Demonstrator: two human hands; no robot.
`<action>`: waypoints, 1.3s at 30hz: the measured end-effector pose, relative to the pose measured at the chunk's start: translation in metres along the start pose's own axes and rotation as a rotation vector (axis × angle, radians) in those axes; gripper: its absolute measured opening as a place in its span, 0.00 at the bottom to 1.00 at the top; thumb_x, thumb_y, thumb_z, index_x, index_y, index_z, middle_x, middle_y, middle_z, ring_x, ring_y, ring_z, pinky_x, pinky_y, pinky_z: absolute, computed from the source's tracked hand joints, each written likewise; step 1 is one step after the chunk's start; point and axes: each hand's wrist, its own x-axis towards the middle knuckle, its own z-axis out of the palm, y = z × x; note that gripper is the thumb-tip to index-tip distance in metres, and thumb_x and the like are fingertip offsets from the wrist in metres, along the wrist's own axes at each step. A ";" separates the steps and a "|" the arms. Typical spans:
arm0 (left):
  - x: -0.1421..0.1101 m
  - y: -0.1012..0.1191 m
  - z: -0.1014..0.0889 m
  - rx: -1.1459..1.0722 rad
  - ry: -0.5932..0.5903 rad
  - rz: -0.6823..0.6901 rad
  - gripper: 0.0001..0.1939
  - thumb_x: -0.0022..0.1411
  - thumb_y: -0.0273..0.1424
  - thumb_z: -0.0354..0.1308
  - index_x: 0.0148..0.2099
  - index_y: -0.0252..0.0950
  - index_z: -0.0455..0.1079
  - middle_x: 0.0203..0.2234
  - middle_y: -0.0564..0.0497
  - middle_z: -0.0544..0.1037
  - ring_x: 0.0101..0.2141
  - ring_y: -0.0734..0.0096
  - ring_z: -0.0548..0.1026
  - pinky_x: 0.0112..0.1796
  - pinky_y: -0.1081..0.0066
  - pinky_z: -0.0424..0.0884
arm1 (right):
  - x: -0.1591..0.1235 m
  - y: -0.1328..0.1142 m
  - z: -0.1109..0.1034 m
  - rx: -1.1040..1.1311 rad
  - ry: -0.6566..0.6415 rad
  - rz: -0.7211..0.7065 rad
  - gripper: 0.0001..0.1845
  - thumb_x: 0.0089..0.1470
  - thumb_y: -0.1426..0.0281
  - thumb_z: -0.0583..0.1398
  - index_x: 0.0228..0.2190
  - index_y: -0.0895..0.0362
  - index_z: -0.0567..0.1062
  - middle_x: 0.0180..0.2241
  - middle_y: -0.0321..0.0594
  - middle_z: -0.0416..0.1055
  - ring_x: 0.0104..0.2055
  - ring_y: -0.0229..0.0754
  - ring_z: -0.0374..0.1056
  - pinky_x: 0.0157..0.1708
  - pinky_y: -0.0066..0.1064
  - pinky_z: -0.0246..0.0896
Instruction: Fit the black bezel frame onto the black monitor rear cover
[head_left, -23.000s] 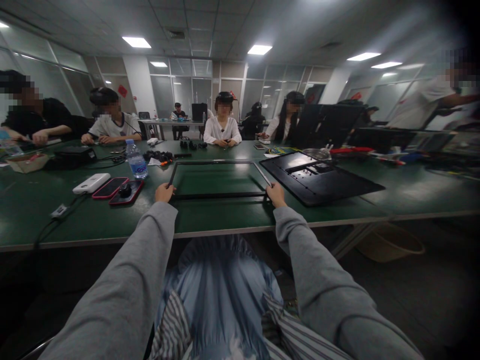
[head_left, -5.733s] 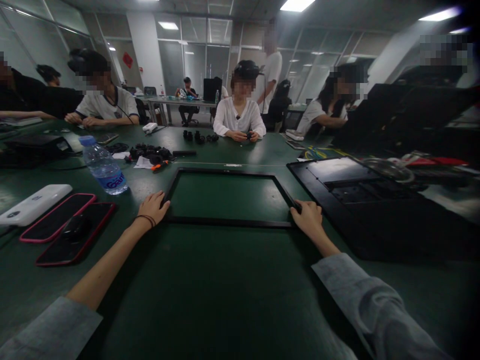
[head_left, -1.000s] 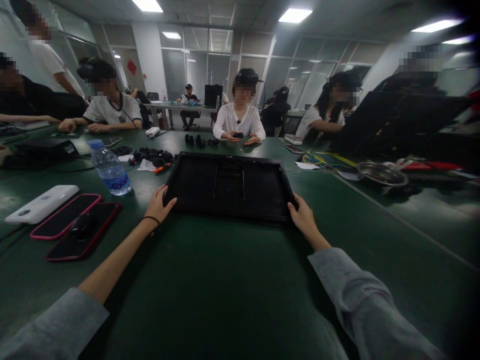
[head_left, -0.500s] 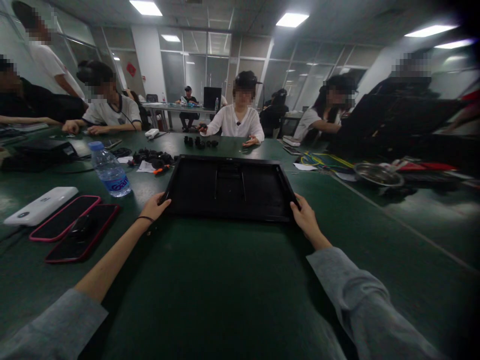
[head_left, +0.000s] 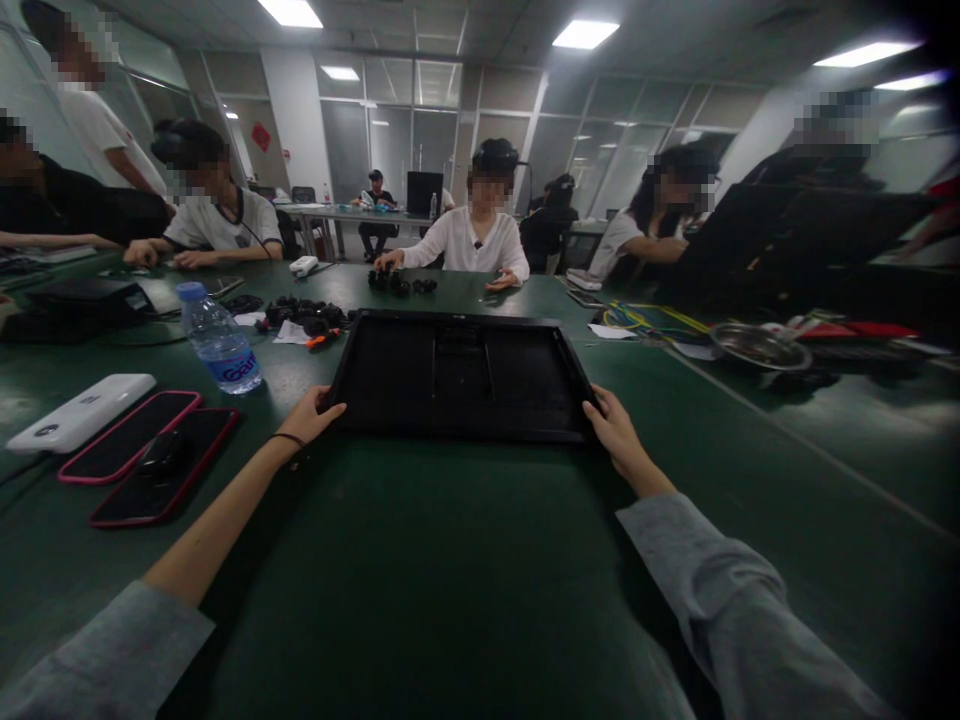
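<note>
Between my hands is a wide black rectangular tray [head_left: 390, 375] with a raised rim, two thin ribs in its middle and a small light mark on the far rim. My left hand [head_left: 315, 412] is closed round its left edge, thumb on top of the near corner. On the opposite edge, my right hand [head_left: 613, 425] grips the near right corner, also thumb uppermost. The fingers underneath are mostly hidden. The tray lies on or just above the green table [head_left: 420, 560]; which of the two I cannot tell.
At left are a water bottle [head_left: 221, 340], a white device [head_left: 82, 410] and two red-edged phones [head_left: 131, 435]. Black parts [head_left: 300, 312] lie behind the bottle. Rightward are yellow cables [head_left: 652, 320] and a metal dish [head_left: 757, 345]. A person [head_left: 465, 240] sits opposite; several others are around.
The person opposite has lowered one hand onto the small black items at the table's far side. My hands keep their grip, and the tray has hardly moved.
</note>
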 end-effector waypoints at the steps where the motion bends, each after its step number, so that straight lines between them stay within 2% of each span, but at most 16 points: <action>1: -0.001 0.000 0.000 0.003 0.001 0.003 0.30 0.46 0.48 0.68 0.47 0.37 0.68 0.44 0.42 0.80 0.49 0.51 0.79 0.55 0.50 0.72 | 0.000 0.001 0.000 -0.011 0.001 -0.015 0.34 0.49 0.51 0.64 0.55 0.51 0.71 0.54 0.48 0.75 0.59 0.55 0.70 0.61 0.53 0.63; 10: -0.002 -0.001 0.001 0.017 0.009 0.008 0.29 0.50 0.48 0.66 0.49 0.35 0.68 0.45 0.41 0.80 0.48 0.52 0.79 0.54 0.52 0.72 | 0.003 0.012 -0.001 -0.105 0.012 -0.063 0.36 0.53 0.50 0.62 0.58 0.54 0.70 0.55 0.50 0.73 0.59 0.56 0.70 0.60 0.55 0.64; 18: 0.004 -0.017 0.001 -0.011 0.000 0.031 0.33 0.50 0.51 0.65 0.51 0.35 0.68 0.49 0.40 0.79 0.52 0.50 0.77 0.57 0.49 0.70 | 0.010 0.025 -0.002 -0.137 0.016 -0.164 0.34 0.55 0.48 0.61 0.58 0.52 0.71 0.58 0.49 0.72 0.61 0.56 0.69 0.63 0.54 0.61; 32: 0.001 -0.014 0.002 -0.068 0.016 0.044 0.32 0.51 0.51 0.66 0.52 0.36 0.68 0.52 0.38 0.79 0.56 0.51 0.76 0.59 0.51 0.69 | 0.010 0.029 -0.003 -0.159 0.032 -0.154 0.32 0.57 0.52 0.59 0.59 0.52 0.70 0.59 0.49 0.71 0.61 0.56 0.69 0.63 0.56 0.61; 39: 0.003 -0.016 0.000 0.038 0.014 0.031 0.32 0.53 0.51 0.64 0.52 0.35 0.68 0.51 0.38 0.79 0.53 0.49 0.77 0.57 0.49 0.70 | 0.010 0.026 -0.003 -0.173 0.026 -0.149 0.33 0.56 0.53 0.59 0.60 0.53 0.70 0.58 0.50 0.72 0.61 0.57 0.69 0.63 0.56 0.60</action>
